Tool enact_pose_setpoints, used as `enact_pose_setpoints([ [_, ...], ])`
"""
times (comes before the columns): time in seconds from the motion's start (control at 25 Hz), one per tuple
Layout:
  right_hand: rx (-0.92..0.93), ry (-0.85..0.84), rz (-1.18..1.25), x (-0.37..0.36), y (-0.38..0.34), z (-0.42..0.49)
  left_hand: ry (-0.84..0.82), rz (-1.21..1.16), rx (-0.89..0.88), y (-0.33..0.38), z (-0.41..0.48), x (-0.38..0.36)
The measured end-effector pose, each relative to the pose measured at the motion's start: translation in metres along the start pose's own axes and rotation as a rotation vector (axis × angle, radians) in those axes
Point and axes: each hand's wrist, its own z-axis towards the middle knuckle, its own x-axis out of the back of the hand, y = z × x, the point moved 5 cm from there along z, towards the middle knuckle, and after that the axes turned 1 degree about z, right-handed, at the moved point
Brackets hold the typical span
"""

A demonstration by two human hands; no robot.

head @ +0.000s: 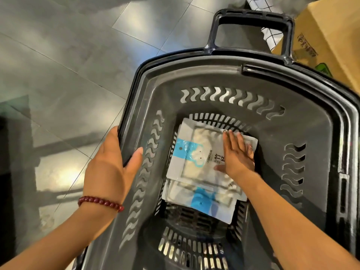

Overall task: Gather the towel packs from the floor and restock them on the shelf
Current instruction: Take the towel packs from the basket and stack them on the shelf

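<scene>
A dark grey shopping basket (224, 78) stands on the floor below me. In its bottom lie flat towel packs: a top pack (196, 151), white with a blue tab and black print, over a second pack (202, 201) that sticks out toward me. My right hand (236, 152) reaches down into the basket and lies flat on the top pack with fingers straight. My left hand (115, 162) grips the basket's left rim, thumb inside and fingers outside. A red bead bracelet is on the left wrist.
Grey tiled floor (68, 65) spreads to the left. A cardboard box (327, 36) sits at the upper right beside the basket's raised handle (253, 18). A white checked cloth (270, 34) lies behind the handle.
</scene>
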Motion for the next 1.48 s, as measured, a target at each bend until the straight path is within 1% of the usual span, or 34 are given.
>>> enact_pose_setpoints([
  [0.08,-0.014,-0.055,-0.072,0.000,-0.001,0.006,0.010,0.032,0.013,-0.001,0.000,-0.001],
  [0.16,-0.049,-0.024,-0.093,-0.001,-0.003,0.001,0.000,0.055,0.030,-0.003,0.001,-0.002],
  [0.24,-0.095,0.063,-0.109,-0.002,-0.006,-0.014,-0.001,0.060,0.042,-0.003,0.001,-0.001],
  [0.28,-0.115,0.133,-0.117,-0.001,-0.008,-0.022,-0.002,0.060,0.053,-0.003,0.001,-0.002],
  [0.32,-0.113,0.210,-0.107,0.000,-0.009,-0.030,-0.006,0.057,0.066,-0.003,0.000,-0.002],
  [0.36,-0.097,0.248,-0.061,0.004,-0.009,-0.037,-0.010,0.049,0.072,-0.002,0.000,-0.001],
  [0.44,-0.011,0.200,0.196,0.010,-0.010,-0.053,-0.034,-0.006,0.070,0.001,0.001,0.001],
  [0.48,0.045,0.141,0.334,0.013,-0.011,-0.063,-0.062,-0.056,0.076,0.003,0.001,0.003],
  [0.52,0.098,0.121,0.436,0.019,-0.010,-0.075,-0.102,-0.104,0.087,0.003,0.002,0.004],
  [0.6,0.132,0.210,0.637,0.034,-0.001,-0.099,-0.156,-0.124,0.100,0.007,0.002,0.010],
  [0.64,0.118,0.259,0.808,0.044,0.005,-0.112,-0.152,-0.103,0.111,0.008,0.001,0.014],
  [0.72,0.075,0.302,1.301,0.070,0.015,-0.140,-0.112,-0.090,0.102,0.020,-0.007,0.029],
  [0.76,0.057,0.294,1.539,0.082,0.017,-0.153,-0.120,-0.110,0.077,0.027,-0.013,0.034],
  [0.8,0.048,0.265,1.740,0.091,0.015,-0.165,-0.169,-0.170,0.052,0.036,-0.019,0.037],
  [0.84,0.053,0.220,1.884,0.097,0.009,-0.174,-0.258,-0.277,0.045,0.044,-0.025,0.038],
  [0.92,0.067,0.138,2.008,0.099,-0.013,-0.181,-0.432,-0.545,0.102,0.055,-0.029,0.038],
  [0.96,0.064,0.102,2.031,0.098,-0.025,-0.181,-0.460,-0.646,0.170,0.050,-0.026,0.035],
  [1.0,0.054,0.067,2.037,0.094,-0.036,-0.178,-0.450,-0.709,0.252,0.043,-0.021,0.034],
  [1.04,0.045,0.023,2.033,0.089,-0.045,-0.173,-0.416,-0.723,0.314,0.034,-0.015,0.035],
  [1.12,0.019,-0.007,1.927,0.070,-0.052,-0.157,-0.325,-0.636,0.333,0.019,-0.001,0.042],
  [1.16,-0.036,0.030,1.811,0.057,-0.048,-0.148,-0.282,-0.596,0.322,0.014,0.005,0.046],
  [1.2,-0.130,0.085,1.672,0.042,-0.039,-0.137,-0.240,-0.572,0.317,0.009,0.009,0.048],
  [1.28,-0.389,0.169,1.369,0.006,-0.010,-0.118,-0.194,-0.544,0.309,0.001,0.014,0.049],
  [1.32,-0.501,0.150,1.235,-0.012,0.003,-0.112,-0.188,-0.551,0.303,-0.002,0.014,0.049],
  [1.4,-0.637,0.017,1.019,-0.046,0.019,-0.099,-0.177,-0.600,0.290,-0.009,0.014,0.044],
  [1.48,-0.644,-0.118,0.903,-0.065,0.019,-0.088,-0.160,-0.655,0.288,-0.016,0.014,0.039],
])
